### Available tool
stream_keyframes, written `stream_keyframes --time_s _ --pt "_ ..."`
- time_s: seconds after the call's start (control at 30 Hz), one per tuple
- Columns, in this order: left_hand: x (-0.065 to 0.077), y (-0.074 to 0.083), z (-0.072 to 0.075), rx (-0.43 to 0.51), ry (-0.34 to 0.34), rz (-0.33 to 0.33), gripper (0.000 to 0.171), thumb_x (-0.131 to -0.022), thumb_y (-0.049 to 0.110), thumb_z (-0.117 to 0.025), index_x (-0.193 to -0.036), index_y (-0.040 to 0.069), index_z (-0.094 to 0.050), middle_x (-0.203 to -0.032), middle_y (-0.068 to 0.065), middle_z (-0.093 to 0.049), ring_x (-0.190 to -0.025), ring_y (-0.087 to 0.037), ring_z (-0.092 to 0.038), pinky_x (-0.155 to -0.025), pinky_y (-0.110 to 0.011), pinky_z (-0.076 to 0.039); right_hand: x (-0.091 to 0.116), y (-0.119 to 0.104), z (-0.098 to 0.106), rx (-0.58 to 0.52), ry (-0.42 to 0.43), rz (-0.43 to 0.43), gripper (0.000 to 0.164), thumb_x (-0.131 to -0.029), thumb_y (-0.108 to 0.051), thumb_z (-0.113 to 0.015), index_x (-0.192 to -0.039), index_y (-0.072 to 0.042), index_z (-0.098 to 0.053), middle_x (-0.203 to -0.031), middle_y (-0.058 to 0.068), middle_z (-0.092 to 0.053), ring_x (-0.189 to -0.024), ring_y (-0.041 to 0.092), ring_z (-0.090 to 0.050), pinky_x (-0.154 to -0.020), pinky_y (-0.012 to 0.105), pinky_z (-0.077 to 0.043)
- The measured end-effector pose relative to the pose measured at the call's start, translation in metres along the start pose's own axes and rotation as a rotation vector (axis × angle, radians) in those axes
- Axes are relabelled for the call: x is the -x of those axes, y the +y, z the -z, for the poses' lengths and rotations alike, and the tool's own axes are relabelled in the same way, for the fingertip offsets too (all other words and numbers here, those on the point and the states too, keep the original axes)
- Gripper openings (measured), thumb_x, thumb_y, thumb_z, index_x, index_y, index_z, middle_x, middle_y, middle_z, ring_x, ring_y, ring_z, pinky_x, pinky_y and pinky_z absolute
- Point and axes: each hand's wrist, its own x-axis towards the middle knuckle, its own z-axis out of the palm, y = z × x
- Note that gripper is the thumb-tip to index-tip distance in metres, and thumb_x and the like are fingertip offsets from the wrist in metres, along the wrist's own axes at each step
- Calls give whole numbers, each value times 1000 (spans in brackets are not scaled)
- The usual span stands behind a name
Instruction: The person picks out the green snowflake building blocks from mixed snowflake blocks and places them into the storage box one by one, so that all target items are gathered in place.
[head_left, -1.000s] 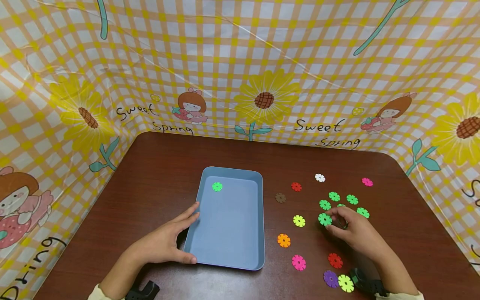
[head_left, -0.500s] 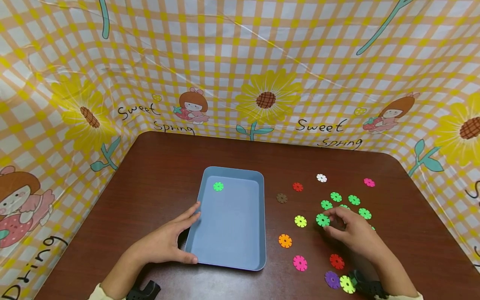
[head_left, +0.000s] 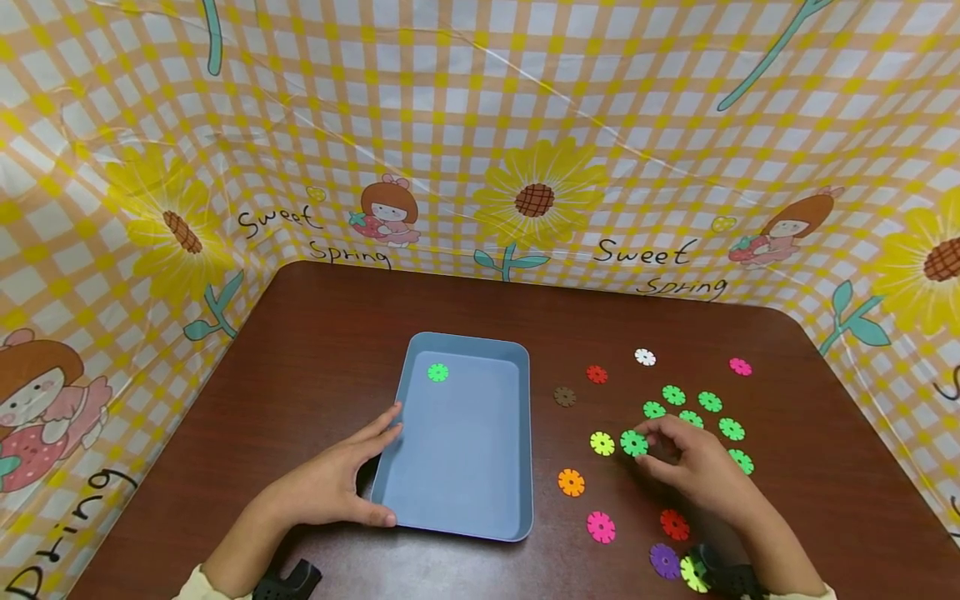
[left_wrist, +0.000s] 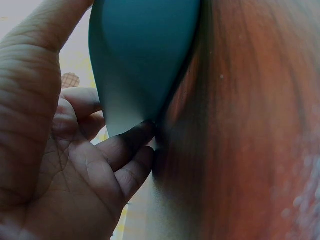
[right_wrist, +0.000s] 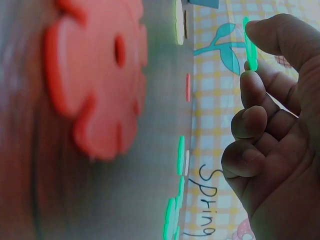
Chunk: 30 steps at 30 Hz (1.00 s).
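In the head view my right hand (head_left: pixel 697 467) pinches a green notched plastic disc (head_left: pixel 633 443) by its edge, between thumb and index finger. The right wrist view has this green disc (right_wrist: pixel 251 44) edge-on, raised off the table. Beside it lies a yellow notched disc (head_left: pixel 602 443); several more green discs (head_left: pixel 732 429) spread behind and to the right of the hand. My left hand (head_left: pixel 322 483) rests on the left side of a blue-grey tray (head_left: pixel 525 467), fingers extended at the rim and thumb at the near corner. One green disc (head_left: pixel 438 372) lies inside the tray.
Loose discs dot the brown table (head_left: pixel 315 350): orange (head_left: pixel 571 482), pink (head_left: pixel 601 527), red (head_left: pixel 675 525), purple (head_left: pixel 664 561), brown (head_left: pixel 565 397) and white (head_left: pixel 645 357). A yellow-checked cloth (head_left: pixel 450 100) stands behind the table and along both sides.
My right hand has moved a little to the left with the green disc, bringing it close to the yellow one. My left hand has stayed at the tray.
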Motion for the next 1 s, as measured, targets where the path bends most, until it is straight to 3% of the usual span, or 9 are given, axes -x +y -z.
stream_keyframes --time_s 0.33,0.6,0.83,1.0 --pt "-1 0 1 0 -8 6 115 -72 60 -82 -156 3 -29 -167 3 -8 -149 -17 -17 -110 -45 -33 -7 -19 -5 -33 -64 8 33 -80 -6 -82 -104 -20 -65 -87 -9 -54 -70 6 -46 -60 22 -41" --pt "-1 -1 1 6 -10 7 112 -74 55 -84 -155 2 -29 -167 1 -8 -149 -20 -17 -110 -49 -33 -19 -30 -4 -8 -93 -1 30 -82 -10 -82 -103 -22 -64 -88 -9 -55 -75 6 -48 -63 23 -41" --pt "-2 -1 -1 13 -3 1 114 -72 57 -84 -155 2 -29 -167 3 -8 -148 -15 -17 -111 -46 -32 -31 -37 -3 -14 -95 34 29 -82 -9 -80 -104 -20 -64 -88 -8 -57 -77 7 -49 -66 23 -43" --pt "-1 -1 0 5 0 -11 112 -73 56 -83 -155 1 -30 -166 1 -9 -148 -20 -18 -111 -47 -32 -40 -43 -8 -39 -74 96 29 -81 -7 -81 -102 -19 -65 -86 -4 -55 -71 11 -48 -62 21 -40"
